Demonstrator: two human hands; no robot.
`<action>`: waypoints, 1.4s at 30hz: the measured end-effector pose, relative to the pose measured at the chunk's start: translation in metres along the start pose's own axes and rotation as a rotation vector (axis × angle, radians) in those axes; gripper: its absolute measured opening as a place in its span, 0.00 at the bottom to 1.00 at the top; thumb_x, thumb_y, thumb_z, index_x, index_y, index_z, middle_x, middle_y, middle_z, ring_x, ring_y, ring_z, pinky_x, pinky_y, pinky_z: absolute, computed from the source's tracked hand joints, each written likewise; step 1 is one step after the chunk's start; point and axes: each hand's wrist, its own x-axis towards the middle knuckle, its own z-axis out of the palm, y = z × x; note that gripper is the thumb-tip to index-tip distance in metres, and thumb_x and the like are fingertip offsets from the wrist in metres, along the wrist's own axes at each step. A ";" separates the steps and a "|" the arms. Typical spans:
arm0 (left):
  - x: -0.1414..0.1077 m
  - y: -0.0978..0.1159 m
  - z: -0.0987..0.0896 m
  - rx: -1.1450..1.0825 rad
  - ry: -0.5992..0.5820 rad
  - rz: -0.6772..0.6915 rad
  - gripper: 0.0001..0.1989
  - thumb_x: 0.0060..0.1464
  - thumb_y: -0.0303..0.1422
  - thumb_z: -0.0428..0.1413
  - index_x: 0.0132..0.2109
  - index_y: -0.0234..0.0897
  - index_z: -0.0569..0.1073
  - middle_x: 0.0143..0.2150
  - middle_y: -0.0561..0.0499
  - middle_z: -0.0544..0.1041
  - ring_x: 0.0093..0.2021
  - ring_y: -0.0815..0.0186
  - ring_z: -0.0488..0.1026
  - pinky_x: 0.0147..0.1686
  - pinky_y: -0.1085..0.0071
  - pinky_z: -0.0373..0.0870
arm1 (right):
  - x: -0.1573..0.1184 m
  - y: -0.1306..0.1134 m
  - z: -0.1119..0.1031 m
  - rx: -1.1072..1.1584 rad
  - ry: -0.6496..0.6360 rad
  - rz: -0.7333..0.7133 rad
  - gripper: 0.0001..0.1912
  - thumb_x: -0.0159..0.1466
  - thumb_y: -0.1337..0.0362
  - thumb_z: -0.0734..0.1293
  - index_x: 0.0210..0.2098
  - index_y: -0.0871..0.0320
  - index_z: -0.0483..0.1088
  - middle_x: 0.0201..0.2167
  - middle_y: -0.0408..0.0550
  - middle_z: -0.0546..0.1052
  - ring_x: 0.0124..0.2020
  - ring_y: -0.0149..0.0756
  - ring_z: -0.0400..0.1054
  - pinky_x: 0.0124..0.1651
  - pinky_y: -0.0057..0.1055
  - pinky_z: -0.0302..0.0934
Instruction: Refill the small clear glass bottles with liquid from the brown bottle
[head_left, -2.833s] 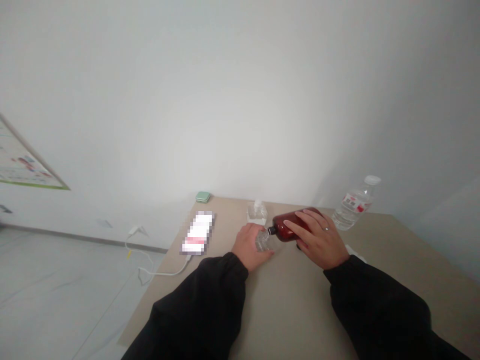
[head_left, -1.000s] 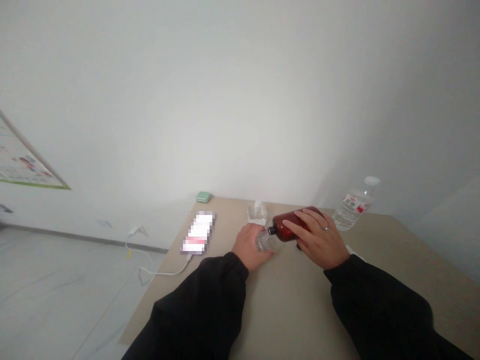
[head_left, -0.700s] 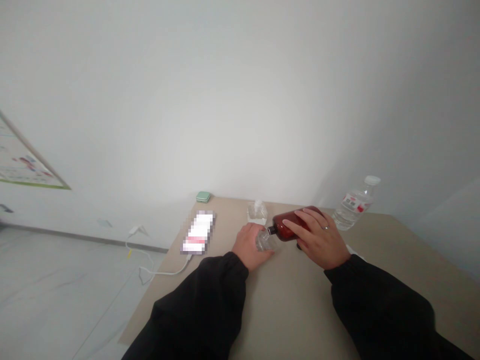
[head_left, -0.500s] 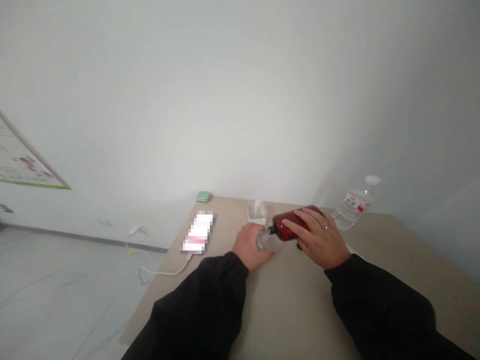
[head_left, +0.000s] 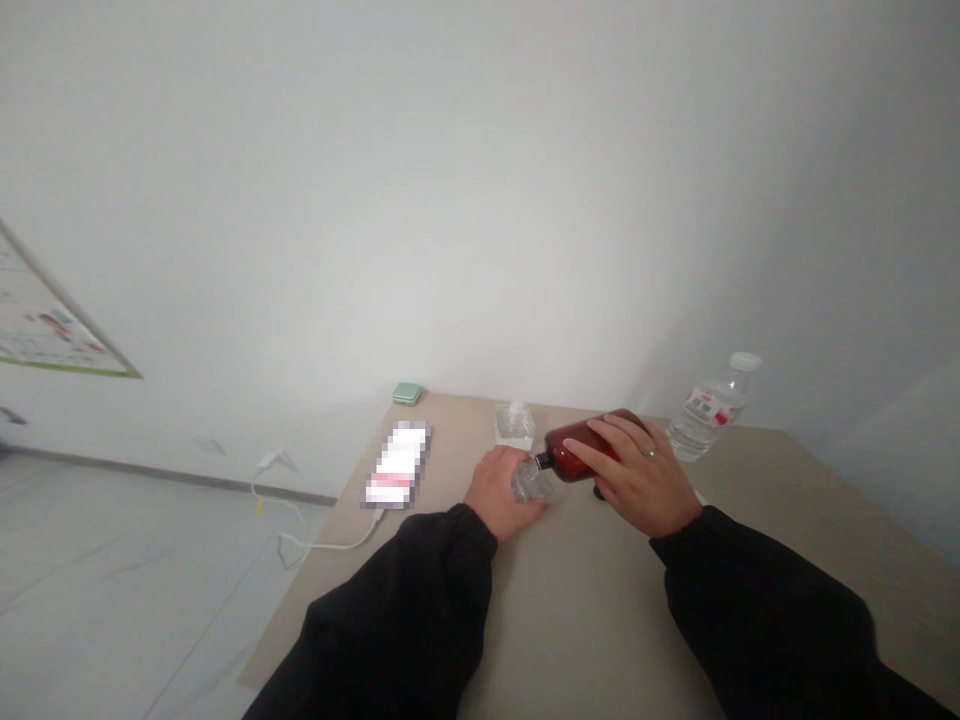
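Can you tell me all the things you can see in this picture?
brown bottle: one, reddish brown, tipped over in the right hand, black neck by the clear bottle
clear plastic bottle: one, see-through, in the left hand
water bottle: one, clear with red-and-white label, standing far right on the table
small clear container: one, see-through, at the table's back
little case: one, pale green, at the table's back edge
phone: one, blurred, on the table's left
cable: one, white, running from the phone
plug: one, white, by the wall
poster: one, white with green edge, on the wall
table: one, beige, under everything
left hand: one, around the clear plastic bottle
right hand: one, wearing a ring, on the brown bottle
sleeves: two, black, on the arms
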 end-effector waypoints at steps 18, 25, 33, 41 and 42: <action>0.000 -0.001 0.001 0.009 0.019 0.024 0.25 0.38 0.33 0.68 0.45 0.41 0.68 0.44 0.49 0.72 0.46 0.55 0.69 0.49 0.56 0.69 | 0.002 0.000 -0.001 0.005 -0.005 -0.002 0.21 0.59 0.72 0.68 0.50 0.50 0.74 0.51 0.54 0.73 0.55 0.50 0.62 0.59 0.50 0.52; 0.000 -0.002 0.001 0.018 0.012 0.022 0.25 0.39 0.34 0.67 0.45 0.40 0.68 0.44 0.48 0.72 0.46 0.55 0.69 0.48 0.56 0.69 | 0.003 0.000 -0.002 -0.014 -0.001 -0.006 0.19 0.60 0.71 0.68 0.49 0.50 0.74 0.51 0.54 0.73 0.55 0.50 0.62 0.59 0.50 0.52; 0.000 0.002 -0.001 0.008 0.001 0.001 0.24 0.39 0.33 0.67 0.45 0.39 0.68 0.44 0.48 0.71 0.46 0.55 0.69 0.48 0.56 0.68 | 0.005 0.000 -0.004 -0.014 -0.006 -0.017 0.20 0.59 0.71 0.68 0.50 0.50 0.74 0.51 0.54 0.73 0.55 0.49 0.62 0.58 0.50 0.52; 0.000 -0.001 0.001 -0.005 -0.002 -0.011 0.25 0.38 0.32 0.67 0.45 0.39 0.67 0.45 0.47 0.71 0.47 0.54 0.68 0.49 0.56 0.67 | 0.005 0.000 -0.004 -0.006 0.001 -0.018 0.19 0.60 0.71 0.68 0.49 0.50 0.75 0.51 0.54 0.73 0.54 0.49 0.63 0.57 0.50 0.53; 0.000 -0.001 0.002 -0.006 -0.004 -0.012 0.26 0.38 0.32 0.67 0.45 0.40 0.67 0.45 0.47 0.71 0.47 0.54 0.68 0.49 0.56 0.67 | 0.005 0.000 -0.004 -0.007 0.001 -0.019 0.19 0.60 0.71 0.68 0.49 0.50 0.75 0.51 0.54 0.73 0.54 0.49 0.63 0.57 0.50 0.53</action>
